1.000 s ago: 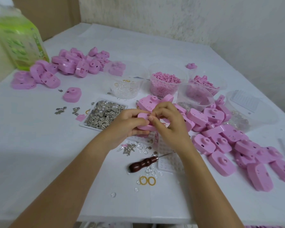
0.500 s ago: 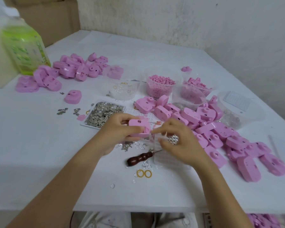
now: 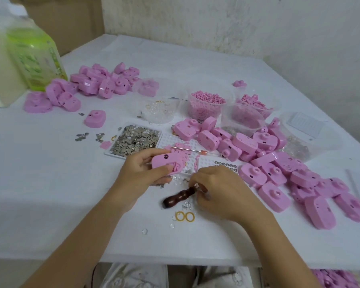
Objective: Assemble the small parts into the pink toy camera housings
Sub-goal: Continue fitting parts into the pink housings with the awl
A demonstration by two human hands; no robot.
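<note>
My left hand (image 3: 140, 173) grips a pink camera housing (image 3: 167, 163) just above the table, thumb along its near edge. My right hand (image 3: 218, 192) is lowered onto the table with fingers curled around the metal end of a dark wooden-handled awl (image 3: 178, 197). Small clear lenses and metal bits (image 3: 180, 179) lie scattered between the hands. A white tray of small metal plates (image 3: 136, 140) sits beyond my left hand. A white pegged tray (image 3: 208, 163) with a row of small round parts lies by my right hand.
Piles of pink housings lie at the right (image 3: 289, 173) and back left (image 3: 100, 82). Clear tubs hold pink pellets (image 3: 206, 104), pink pieces (image 3: 252, 109) and clear lenses (image 3: 158, 109). A green bottle (image 3: 33, 55) stands back left. Two yellow rings (image 3: 184, 216) lie near the awl. A thin red-tipped pick (image 3: 193, 150) rests on the tray.
My right hand has left the housing and dropped down to the awl's metal end. My left hand keeps the housing, now lower and nearer. The camera view tilted downward.
</note>
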